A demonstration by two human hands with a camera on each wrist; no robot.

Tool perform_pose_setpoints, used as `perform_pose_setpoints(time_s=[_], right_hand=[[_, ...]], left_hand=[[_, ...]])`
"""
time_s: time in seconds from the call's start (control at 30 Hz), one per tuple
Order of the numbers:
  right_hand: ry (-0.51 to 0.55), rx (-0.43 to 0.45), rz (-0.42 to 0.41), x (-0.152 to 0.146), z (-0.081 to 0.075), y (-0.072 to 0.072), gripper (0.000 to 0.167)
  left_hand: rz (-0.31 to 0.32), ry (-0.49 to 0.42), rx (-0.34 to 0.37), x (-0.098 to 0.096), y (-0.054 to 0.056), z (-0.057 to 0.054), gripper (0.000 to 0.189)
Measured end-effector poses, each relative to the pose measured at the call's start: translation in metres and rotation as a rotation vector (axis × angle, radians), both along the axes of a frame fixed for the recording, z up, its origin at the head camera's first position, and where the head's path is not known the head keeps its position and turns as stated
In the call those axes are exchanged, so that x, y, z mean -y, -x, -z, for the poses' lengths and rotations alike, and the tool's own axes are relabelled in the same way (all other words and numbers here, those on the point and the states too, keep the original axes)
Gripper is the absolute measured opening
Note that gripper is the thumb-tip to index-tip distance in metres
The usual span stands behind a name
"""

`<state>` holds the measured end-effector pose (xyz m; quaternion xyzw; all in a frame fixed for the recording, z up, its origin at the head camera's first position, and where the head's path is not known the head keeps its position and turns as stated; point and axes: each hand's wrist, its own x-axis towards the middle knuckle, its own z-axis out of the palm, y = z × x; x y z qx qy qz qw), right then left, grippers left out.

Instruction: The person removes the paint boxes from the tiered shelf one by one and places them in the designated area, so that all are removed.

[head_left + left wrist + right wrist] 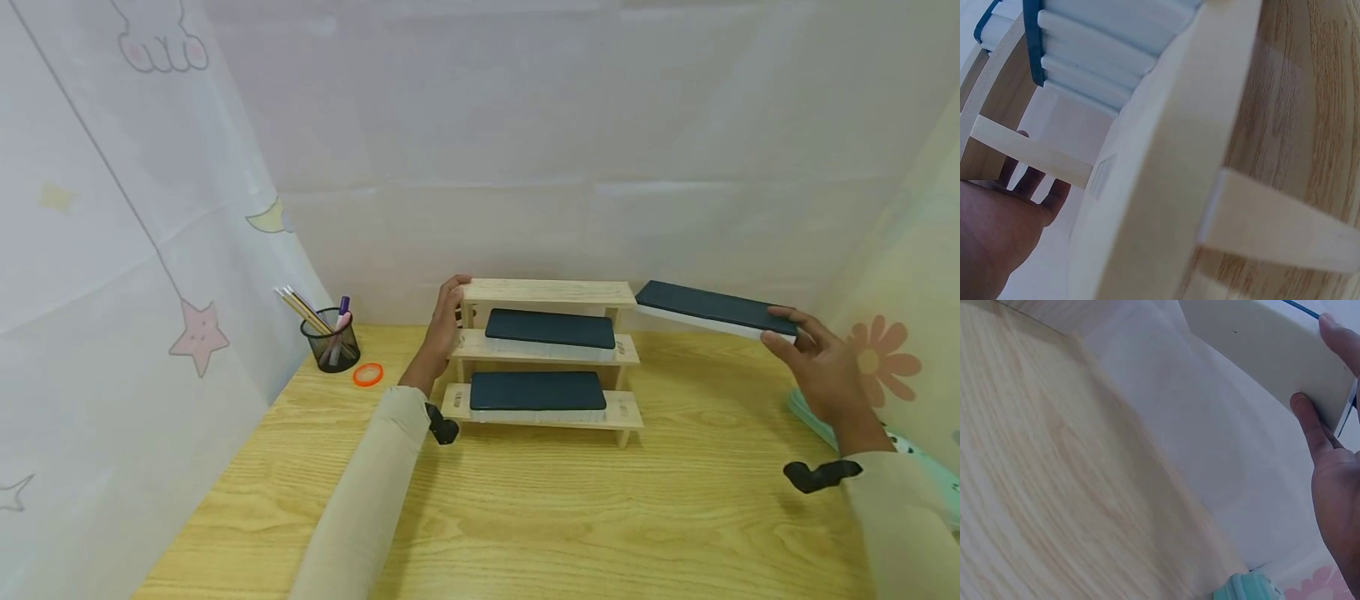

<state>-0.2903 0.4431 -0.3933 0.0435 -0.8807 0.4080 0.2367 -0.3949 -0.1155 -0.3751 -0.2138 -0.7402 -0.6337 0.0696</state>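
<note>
On the right side, your right hand point(828, 375) pinches one end of a dark-topped case point(708, 307); its other end is just beside the top shelf point(547, 290) of the wooden rack point(624, 408). Your left hand point(442, 323) grips this rack's left side. The step seems to be carrying the case; the next move probably calls for level handling and a steady rack.

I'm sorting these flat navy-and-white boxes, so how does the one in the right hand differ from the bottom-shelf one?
The held navy-topped white box slants; the bottom box lies level on its pale wooden shelf. The right hand grips the held box; the bottom box is untouched. Both have dark tops, white sides.
</note>
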Motion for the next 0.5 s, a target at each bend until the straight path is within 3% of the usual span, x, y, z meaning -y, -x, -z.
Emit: perform_pose_setpoints(time_s=[0.5], right_hand=[[-0.024, 0.050, -0.074, 0.007, 0.027, 0.008, 0.056]], left_hand=[[-0.003, 0.002, 0.002, -0.001, 0.001, -0.001, 0.047]])
